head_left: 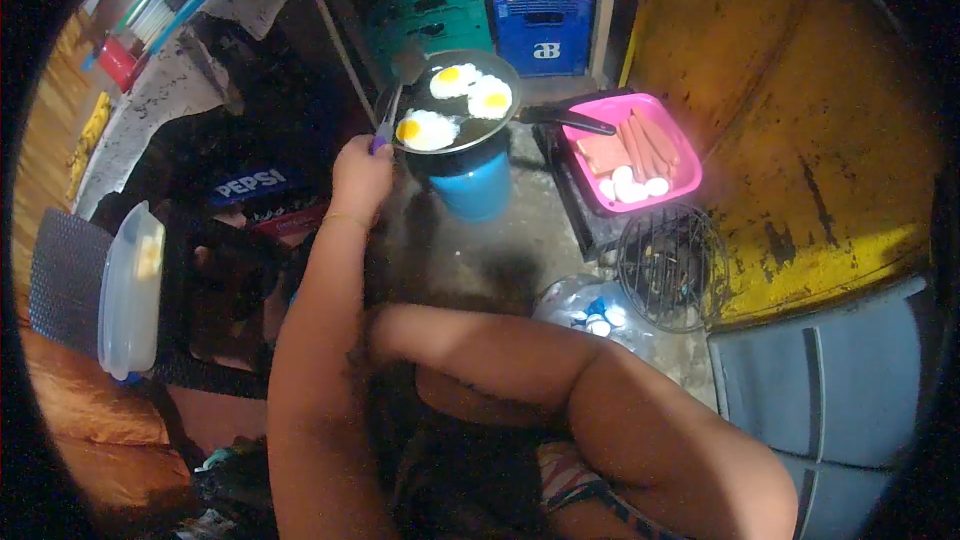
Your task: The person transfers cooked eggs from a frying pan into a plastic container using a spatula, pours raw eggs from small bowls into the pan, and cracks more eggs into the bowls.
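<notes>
My left hand is closed around the purple handle of a metal spatula. Its dark blade lies over the left rim of a round frying pan. Three fried eggs with yellow yolks, one of them a near egg, lie apart in the pan. Beneath the pan stands a blue cylindrical base. The black pan handle points right, over the edge of a pink tray holding sausages, pink slices and several white eggs. My right hand does not show.
A round wire grill and a plastic bag lie below the tray. Behind the pan are a blue crate and green crates. A clear plastic container stands at left. Bent bare limbs cross the foreground. A yellow panel borders the right.
</notes>
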Tool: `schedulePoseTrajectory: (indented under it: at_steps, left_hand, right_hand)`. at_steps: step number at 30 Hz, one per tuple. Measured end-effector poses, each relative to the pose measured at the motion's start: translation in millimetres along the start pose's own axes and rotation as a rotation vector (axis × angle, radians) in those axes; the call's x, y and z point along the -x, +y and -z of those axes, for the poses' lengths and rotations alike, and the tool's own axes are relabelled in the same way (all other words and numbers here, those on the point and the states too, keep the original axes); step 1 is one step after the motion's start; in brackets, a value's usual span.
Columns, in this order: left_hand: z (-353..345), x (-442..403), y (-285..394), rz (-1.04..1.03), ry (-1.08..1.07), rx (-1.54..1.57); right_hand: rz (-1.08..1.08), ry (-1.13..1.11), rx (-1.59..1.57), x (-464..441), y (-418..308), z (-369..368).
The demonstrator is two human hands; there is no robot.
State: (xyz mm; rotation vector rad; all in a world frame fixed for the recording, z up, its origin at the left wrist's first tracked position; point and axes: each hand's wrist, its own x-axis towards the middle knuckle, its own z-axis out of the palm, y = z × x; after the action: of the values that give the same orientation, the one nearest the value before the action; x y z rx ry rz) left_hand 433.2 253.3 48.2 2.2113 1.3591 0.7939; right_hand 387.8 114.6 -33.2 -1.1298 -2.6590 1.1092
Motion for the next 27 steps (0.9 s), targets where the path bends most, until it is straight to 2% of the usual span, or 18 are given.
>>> schedulePoseTrajectory:
  at_steps: [2, 5, 8, 11, 14, 17, 20, 23, 27]
  left_hand:
    - [10, 15, 2, 0.003, 0.052, -0.146]
    - [5, 24, -13, 0.008, 0.082, -0.117]
    - [1, 30, 0, 0.298, -0.111, 0.326]
    - [-1, 28, 8, 0.330, -0.204, 0.567]
    - [16, 35, 33, 0.180, -0.069, 0.288]
    - [36, 31, 3, -0.250, 0.129, -0.227]
    - [82, 51, 14, -0.232, 0.037, -0.325]
    - [132, 79, 54, -0.239, -0.059, -0.530]
    - [170, 92, 85, -0.332, -0.117, -0.696]
  right_hand:
    - [0.006, -0.002, 0.001, 0, 0, 0]
    - [0.009, 0.000, 0.006, 1, 0, 0]
    - [0.010, 0.009, 0.008, 1, -1, 1]
    - [0.012, 0.006, 0.012, 1, -2, 1]
    - [0.009, 0.002, 0.022, 3, -3, 2]
    - [-0.008, -0.004, 0.045, 9, -8, 7]
    - [-0.043, -0.010, 0.062, 26, -19, 22]
    - [-0.011, -0.042, 0.038, 27, -19, 26]
    - [-0.009, -0.017, 0.056, 31, -28, 29]
